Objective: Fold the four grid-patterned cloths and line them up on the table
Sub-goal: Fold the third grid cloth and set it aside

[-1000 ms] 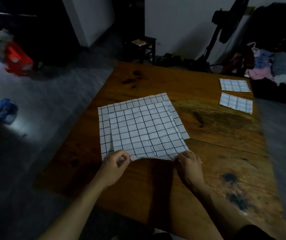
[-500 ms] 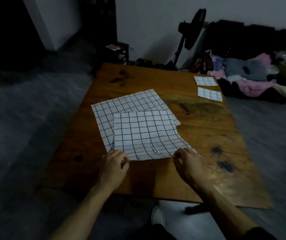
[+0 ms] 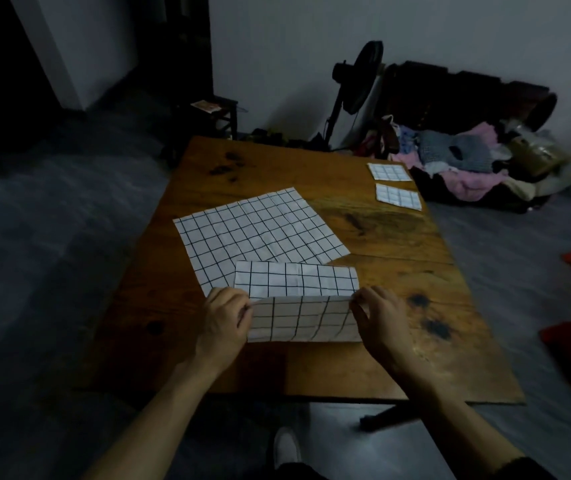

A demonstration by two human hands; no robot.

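Both hands, left hand [image 3: 223, 315] and right hand [image 3: 382, 317], pinching half-folded cloth [image 3: 298, 299] at table [image 3: 415, 306] near edge, one flat cloth [image 3: 260, 230] behind it, two folded cloths [image 3: 388, 171] [image 3: 398, 196] at far right corner, four cloths total.

L hand [image 3: 226, 315] and R hand [image 3: 379, 315] pinching near cloth [image 3: 298, 299] at its raised fold, one each end, over wooden table [image 3: 398, 237]. Open cloth [image 3: 260, 233] lying flat just behind, partly under it. Two folded cloths [image 3: 388, 171] [image 3: 398, 196] sitting at far R edge, well apart from hands.
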